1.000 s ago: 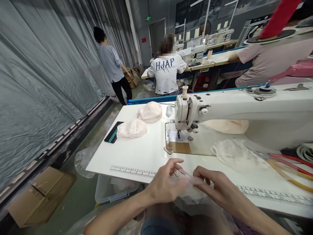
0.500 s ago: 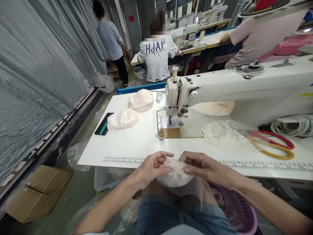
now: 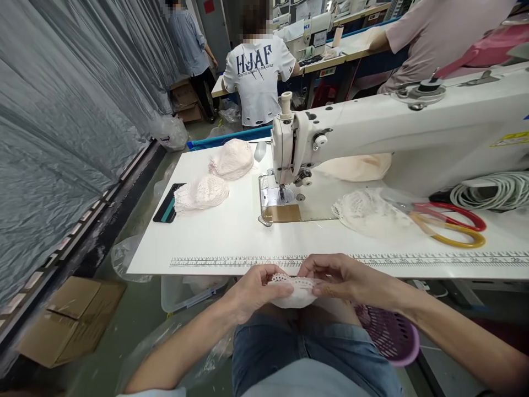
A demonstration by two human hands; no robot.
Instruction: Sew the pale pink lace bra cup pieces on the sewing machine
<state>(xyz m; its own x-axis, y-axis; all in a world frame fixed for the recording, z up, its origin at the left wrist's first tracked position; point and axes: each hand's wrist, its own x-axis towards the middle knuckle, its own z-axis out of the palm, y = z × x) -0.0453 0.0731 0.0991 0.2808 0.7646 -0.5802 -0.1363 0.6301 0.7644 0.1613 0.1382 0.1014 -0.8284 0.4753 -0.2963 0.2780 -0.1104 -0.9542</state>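
Between my two hands, just off the table's front edge and over my lap, is a piece of white lace fabric [image 3: 294, 295] with a scalloped, holed edge. My left hand [image 3: 258, 289] pinches its left side, thumb on top. Its right side is gripped by my right hand [image 3: 336, 278], thumb in front and fingers curled behind. Beyond my hands stands a white sewing machine [image 3: 285, 149], its needle area over a metal plate [image 3: 278, 196]. More white lace fabric [image 3: 363, 211] lies right of the plate, partly under scissors [image 3: 450, 223] with red and yellow handles.
Two pale pink lace pieces [image 3: 202, 193] sit on the table's left, one against a dark phone-like object [image 3: 165, 209]. A printed ruler strip [image 3: 231, 261] runs along the front edge. Coiled cable [image 3: 491, 190] lies right. Below are a purple basket [image 3: 388, 336] and a cardboard box [image 3: 72, 320]. People work beyond.
The lace fabric has been turned or folded, so its scalloped edge now stands up along the top and less cloth hangs below. Both hands still pinch it. The camera view has shifted slightly.
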